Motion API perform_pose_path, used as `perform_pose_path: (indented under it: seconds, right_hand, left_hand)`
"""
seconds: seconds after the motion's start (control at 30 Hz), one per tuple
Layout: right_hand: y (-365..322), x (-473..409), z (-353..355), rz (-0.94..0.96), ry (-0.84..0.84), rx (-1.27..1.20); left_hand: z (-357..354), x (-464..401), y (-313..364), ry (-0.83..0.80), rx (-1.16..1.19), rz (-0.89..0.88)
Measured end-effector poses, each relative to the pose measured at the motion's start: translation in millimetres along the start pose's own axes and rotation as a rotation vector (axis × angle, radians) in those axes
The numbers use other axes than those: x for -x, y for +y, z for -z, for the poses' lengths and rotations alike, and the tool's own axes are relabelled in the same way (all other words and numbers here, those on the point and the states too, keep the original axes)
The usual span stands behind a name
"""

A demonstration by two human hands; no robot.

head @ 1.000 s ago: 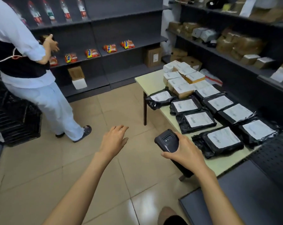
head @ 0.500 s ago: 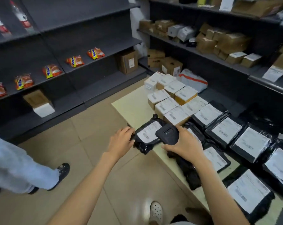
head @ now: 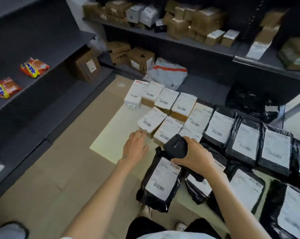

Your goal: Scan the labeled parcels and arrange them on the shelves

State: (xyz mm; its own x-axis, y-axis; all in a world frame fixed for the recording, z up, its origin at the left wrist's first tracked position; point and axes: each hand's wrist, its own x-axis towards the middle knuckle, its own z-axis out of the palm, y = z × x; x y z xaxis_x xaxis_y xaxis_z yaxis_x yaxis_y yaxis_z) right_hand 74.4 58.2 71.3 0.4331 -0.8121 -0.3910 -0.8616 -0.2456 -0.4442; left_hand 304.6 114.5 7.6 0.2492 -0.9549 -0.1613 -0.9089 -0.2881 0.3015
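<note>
Nearest the camera, a black glossy plastic mailer bag [head: 158, 183] with a white rectangular paper label lies at the near edge of the pale yellow-green flat tabletop [head: 109, 140], its lower end overhanging the edge. Directly above its upper end, the right hand [head: 195, 158] grasps a black matte handheld scanner [head: 176, 147] of rounded block shape, fingers and thumb curled around the body. The left hand [head: 134, 148] is released, fingers extended and loosely spread over the tabletop, fingertips just beside the nearest small cardboard box [head: 151, 122]; contact cannot be determined.

To the right, further black crinkled mailer bags [head: 245, 144] with white labels lie flat in rows, edges touching or overlapping. Beyond the hands, small brown cardboard boxes [head: 166, 102], each topped with a white barcode label, stand packed together in a cluster.

Farther off, a grey soft poly bag with an orange stripe [head: 168, 73] rests on the lowest dark grey metal shelf [head: 163, 38] unit. Brown taped cartons [head: 202, 19] fill the level above. On the left shelving, two red and orange crinkled snack packets [head: 33, 67] lie apart.
</note>
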Motion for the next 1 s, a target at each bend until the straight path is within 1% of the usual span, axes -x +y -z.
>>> perform_pose_path:
  seconds: [0.2, 0.27, 0.37, 0.47, 0.53, 0.63, 0.8, 0.9, 1.0]
  right_hand:
    - [-32.3, -54.5, -10.4, -0.195, 0.024, -0.058]
    - [-37.4, -67.3, -13.6, -0.249, 0.045, -0.085]
    - [-40.0, -75.9, -21.0, -0.31, 0.077, -0.12]
    - [-38.8, -74.9, -29.8, -0.365, 0.099, -0.139]
    - [-37.4, -72.4, -34.5, -0.389, 0.108, -0.142]
    - [-37.2, -67.4, -39.8, -0.406, 0.113, -0.153]
    - [-45.0, -58.3, -46.6, -0.369, 0.126, -0.158]
    - [-49.6, -48.6, -49.6, -0.345, 0.126, -0.152]
    - [-56.2, -36.0, -51.5, -0.314, 0.135, -0.141]
  left_hand:
    - [-11.2, -84.6, -33.4, -0.043, 0.094, -0.017]
    - [-21.8, -104.4, -37.2, -0.083, 0.117, -0.01]
    - [-36.5, -120.1, -39.6, -0.143, 0.18, 0.016]
    - [-44.7, -124.5, -43.4, -0.124, 0.207, 0.022]
    - [-47.9, -124.5, -48.9, -0.093, 0.266, 0.064]
    - [-50.5, -120.9, -61.6, -0.061, 0.38, 0.147]
    - [-47.8, -112.1, -71.2, -0.035, 0.424, 0.168]
    - [-37.3, -99.3, -73.4, 0.02, 0.463, 0.113]
    - [-21.9, -83.6, -79.5, 0.087, 0.436, 0.023]
